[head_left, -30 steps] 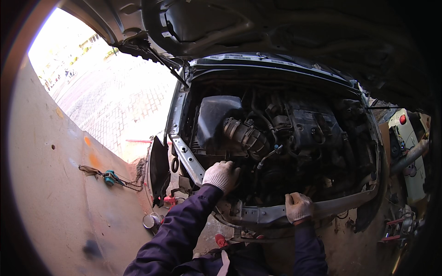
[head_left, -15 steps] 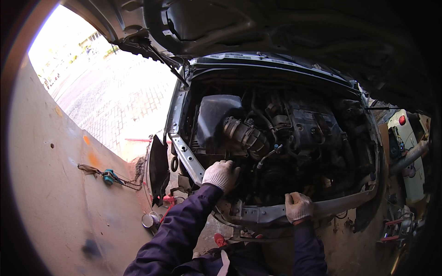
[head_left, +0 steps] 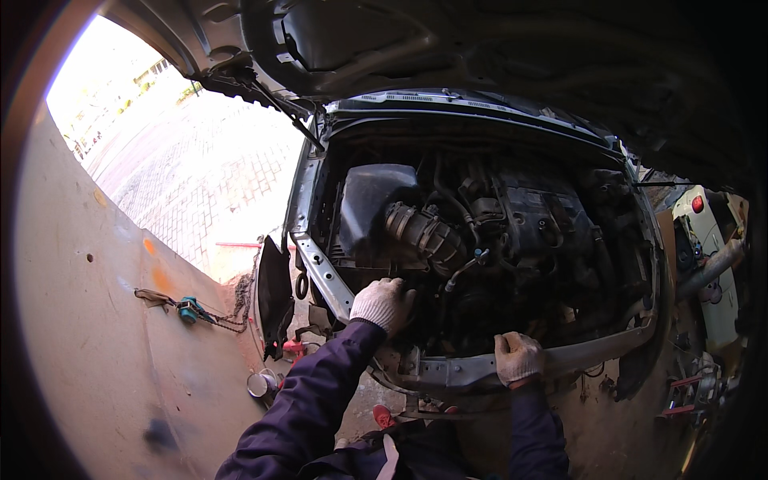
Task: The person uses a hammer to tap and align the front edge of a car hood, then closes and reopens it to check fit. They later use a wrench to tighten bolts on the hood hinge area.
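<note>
Both my hands wear pale knit gloves at the front of an open engine bay. My left hand (head_left: 382, 306) is curled just below the black air box (head_left: 368, 208) and its ribbed intake hose (head_left: 424, 240), inside the front left corner; what its fingertips hold is hidden. My right hand (head_left: 518, 358) has its fingers curled on the metal front crossmember (head_left: 596, 346). A black engine cover (head_left: 544, 208) lies beyond them, among dark hoses and fittings.
The raised bonnet (head_left: 440, 40) overhangs the bay on a strut (head_left: 284, 112). At left are a wall (head_left: 80, 336), a chain hoist (head_left: 189, 310) and bright paving (head_left: 200, 176). A pale car part with a red lamp (head_left: 704, 264) and stacked metal parts (head_left: 692, 388) stand at right.
</note>
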{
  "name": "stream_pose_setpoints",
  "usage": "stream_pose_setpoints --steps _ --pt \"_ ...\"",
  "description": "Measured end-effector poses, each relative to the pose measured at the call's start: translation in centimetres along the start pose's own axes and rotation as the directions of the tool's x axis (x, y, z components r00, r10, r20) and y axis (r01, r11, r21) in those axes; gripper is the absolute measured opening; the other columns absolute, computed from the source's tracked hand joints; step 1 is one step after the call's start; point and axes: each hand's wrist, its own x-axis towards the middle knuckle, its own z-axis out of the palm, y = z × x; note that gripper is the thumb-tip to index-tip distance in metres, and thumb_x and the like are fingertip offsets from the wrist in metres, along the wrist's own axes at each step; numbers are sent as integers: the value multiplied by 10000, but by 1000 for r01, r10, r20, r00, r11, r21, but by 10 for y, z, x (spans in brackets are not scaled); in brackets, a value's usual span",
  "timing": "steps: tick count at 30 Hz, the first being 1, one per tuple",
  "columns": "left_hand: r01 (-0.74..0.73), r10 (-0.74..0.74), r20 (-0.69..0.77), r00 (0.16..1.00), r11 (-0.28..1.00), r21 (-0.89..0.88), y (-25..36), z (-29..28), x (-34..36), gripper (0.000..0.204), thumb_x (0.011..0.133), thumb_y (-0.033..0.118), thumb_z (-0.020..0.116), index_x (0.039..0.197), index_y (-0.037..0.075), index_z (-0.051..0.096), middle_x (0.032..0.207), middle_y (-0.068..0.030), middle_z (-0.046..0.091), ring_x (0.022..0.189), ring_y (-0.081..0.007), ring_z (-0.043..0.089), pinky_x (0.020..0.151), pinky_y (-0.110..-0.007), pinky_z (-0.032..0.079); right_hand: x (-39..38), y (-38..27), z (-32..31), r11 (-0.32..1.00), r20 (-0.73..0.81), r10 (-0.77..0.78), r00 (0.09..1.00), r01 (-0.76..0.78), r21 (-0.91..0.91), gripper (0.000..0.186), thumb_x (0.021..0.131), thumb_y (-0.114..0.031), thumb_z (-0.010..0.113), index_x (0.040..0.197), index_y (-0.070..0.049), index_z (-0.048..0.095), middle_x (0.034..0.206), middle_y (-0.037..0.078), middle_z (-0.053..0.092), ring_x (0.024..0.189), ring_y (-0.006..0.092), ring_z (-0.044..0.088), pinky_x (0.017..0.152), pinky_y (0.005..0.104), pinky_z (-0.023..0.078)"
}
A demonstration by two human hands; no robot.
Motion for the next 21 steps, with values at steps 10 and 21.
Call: stream_pose_setpoints --steps 10,21 --pt "-37 37 -24 999 999 2 -3 1 -2 500 1132 485 602 1259 26 754 1257 -251 777 1203 -415 757 1039 -522 614 1 0 1 1000 -1 4 1000 -4 3 204 947 -241 833 823 -105 747 818 131 774 786 383 751 744 520 595" --pt "-68 64 -64 996 996 -50 -8 5 -9 466 1095 473 651 1211 41 782 1256 -213 781 1219 -406 745 1033 -523 613 -1 0 2 996 31 47 998 -44 -77 243 979 -279 806 806 -117 751 798 141 761 767 397 755 696 514 601"
